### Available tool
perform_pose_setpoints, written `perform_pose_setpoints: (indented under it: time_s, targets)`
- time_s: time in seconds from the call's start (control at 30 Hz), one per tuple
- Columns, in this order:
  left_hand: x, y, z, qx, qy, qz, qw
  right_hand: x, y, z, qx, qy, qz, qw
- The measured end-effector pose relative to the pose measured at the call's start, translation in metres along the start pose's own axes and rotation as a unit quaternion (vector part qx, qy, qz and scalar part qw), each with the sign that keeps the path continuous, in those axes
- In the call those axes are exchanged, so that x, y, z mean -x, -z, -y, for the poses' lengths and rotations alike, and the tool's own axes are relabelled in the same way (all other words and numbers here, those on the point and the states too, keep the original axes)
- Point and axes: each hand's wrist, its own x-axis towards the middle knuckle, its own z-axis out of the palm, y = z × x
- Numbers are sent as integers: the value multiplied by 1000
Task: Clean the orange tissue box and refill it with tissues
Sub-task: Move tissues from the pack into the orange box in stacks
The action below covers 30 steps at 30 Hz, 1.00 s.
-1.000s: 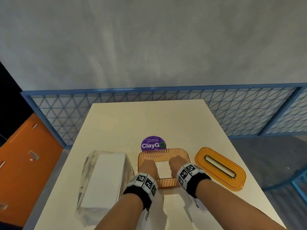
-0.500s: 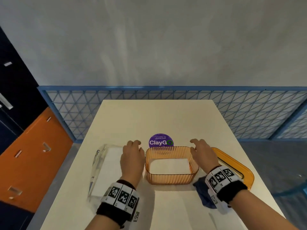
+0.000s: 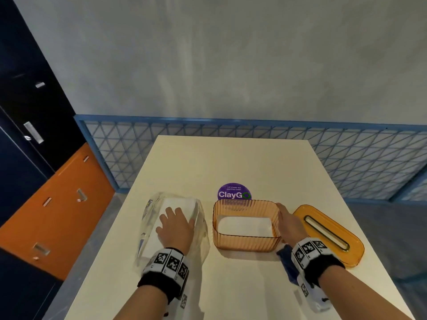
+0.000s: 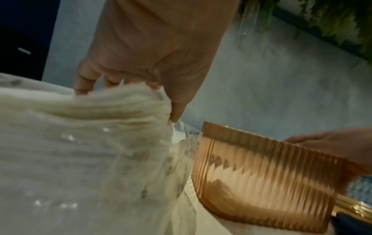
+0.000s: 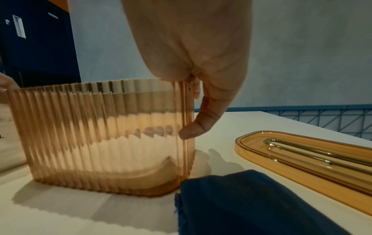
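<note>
Risk: left grip (image 3: pixel 175 229) pinches tissues (image 3: pixel 179 202) inside their wrap (image 3: pixel 203 236), lower left of frame, right grip (image 3: pixel 288 225) clamps the box (image 3: pixel 246 242) at lower centre on the tabletop (image 3: pixel 231 162); snagging wrap could tear sheets or drag the box.

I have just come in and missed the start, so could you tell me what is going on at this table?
A person is refilling an orange tissue box that stands open on the table. Their left hand grips the tissues in a clear plastic pack beside it, while the right hand holds the box's right end wall at the rim. The slotted lid lies off to the right, and a dark blue cloth sits by the right wrist.
</note>
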Motion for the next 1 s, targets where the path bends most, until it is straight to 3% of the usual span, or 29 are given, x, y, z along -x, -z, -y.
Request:
perform_pose_setpoints:
  time_s: [0.33,0.73,1.0]
  targets:
    - [-2,2,-2,47,24,-2,999,-2,-2,1,16,-2,-4,1000]
    - [3,1,-16,-78,35,27,996,3,2,3,22,8,5,1000]
    - [-7,32,-6,-69,-6,-4,998,2,5,3,33,9,31,999]
